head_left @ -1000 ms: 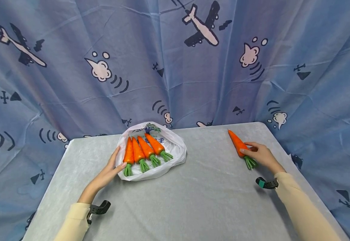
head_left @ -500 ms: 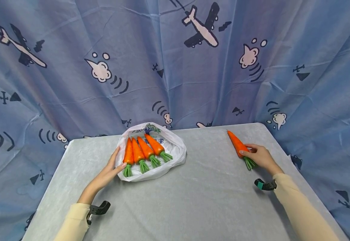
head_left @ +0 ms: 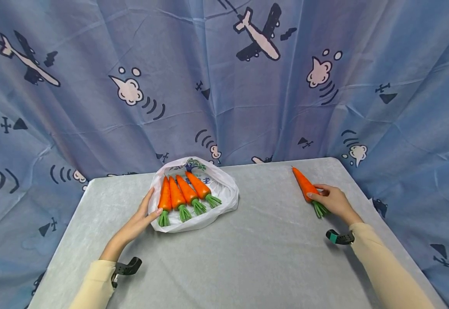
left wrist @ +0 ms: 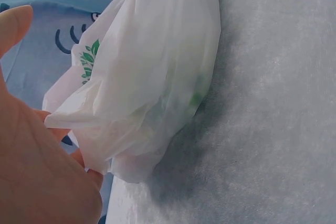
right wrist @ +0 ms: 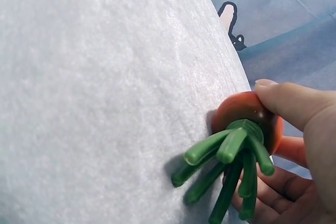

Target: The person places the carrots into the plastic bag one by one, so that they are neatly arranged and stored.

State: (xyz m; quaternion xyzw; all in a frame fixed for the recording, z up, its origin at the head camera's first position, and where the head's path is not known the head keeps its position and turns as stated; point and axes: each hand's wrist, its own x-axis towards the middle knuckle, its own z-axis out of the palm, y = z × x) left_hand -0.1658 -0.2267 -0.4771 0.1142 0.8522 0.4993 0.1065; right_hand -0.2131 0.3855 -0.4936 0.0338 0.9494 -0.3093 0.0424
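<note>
In the head view a white plastic bag [head_left: 230, 189] lies with its mouth spread wide. Several orange carrots [head_left: 186, 190] with green stalks rest side by side inside it. My left hand [head_left: 135, 223] holds the bag's left edge, its thumb over the rim by the nearest carrot. The left wrist view shows the bag's side [left wrist: 157, 61] draped over the fingers, partly hiding them. Off to the right, my right hand [head_left: 336, 201] grips a single carrot [head_left: 302, 181] near its stalk end, thumb on one side and fingers on the other. Its green stalks [right wrist: 231, 156] point toward the right wrist camera.
A grey-white cloth covers the table [head_left: 247, 257]. A blue curtain [head_left: 178, 86] printed with planes hangs right behind the far edge. Dark straps [head_left: 128, 267] sit on both wrists. The lone carrot lies near the table's right edge.
The right hand and the carrot it grips have shifted very slightly left. The left hand, the bag and the carrots inside stay where they were.
</note>
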